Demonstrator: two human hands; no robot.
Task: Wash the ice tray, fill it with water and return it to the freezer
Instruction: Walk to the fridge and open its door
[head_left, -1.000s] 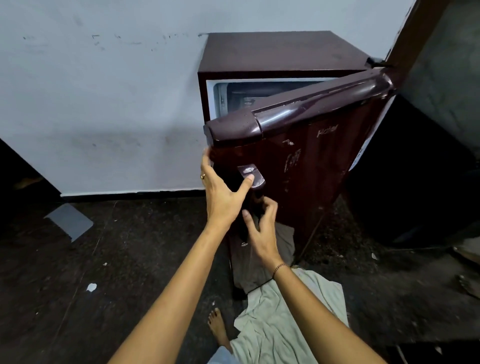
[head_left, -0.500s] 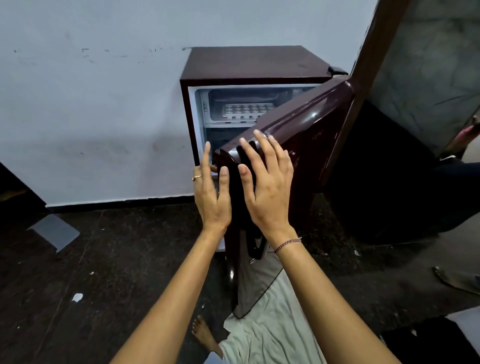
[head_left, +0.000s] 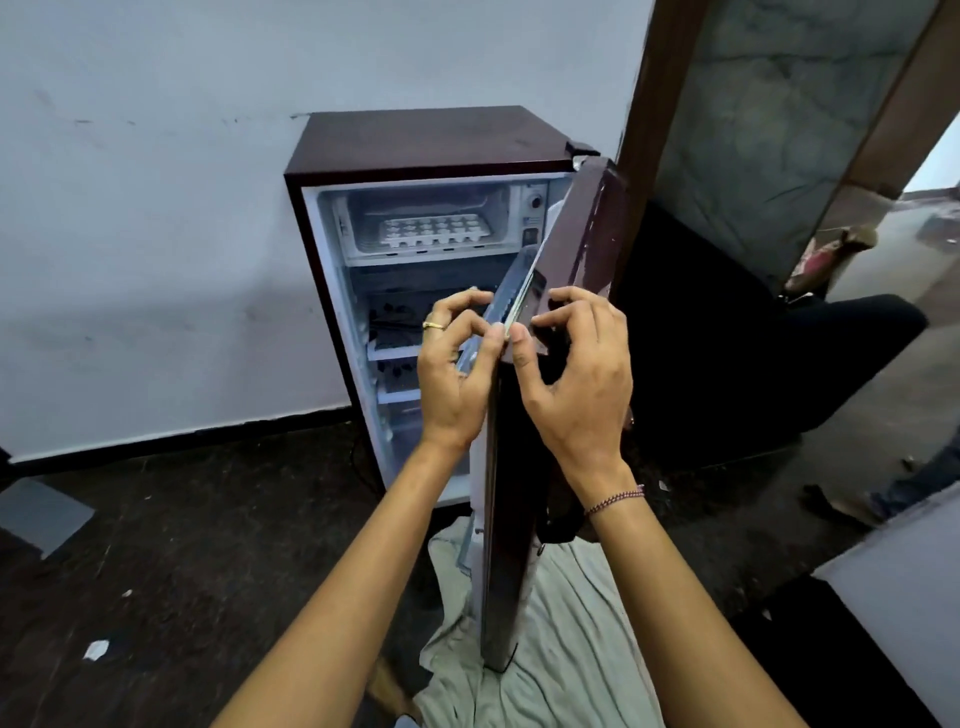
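the left hand (head_left: 452, 374) and right hand (head_left: 576, 384) sat close together, each clamped on the free edge of the door (head_left: 511, 545), and a loose grip could have let it swing back and pinch them. the tray (head_left: 434, 231) lay flat in the freezer (head_left: 415, 202) up top, untouched, well beyond them. the door hid the right side of the fridge (head_left: 415, 137), and whether the tray held ice was too small to tell.

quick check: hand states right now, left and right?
Left hand: fingers curled round the edge of the fridge door, holding it.
Right hand: holding the same edge from the outer side.
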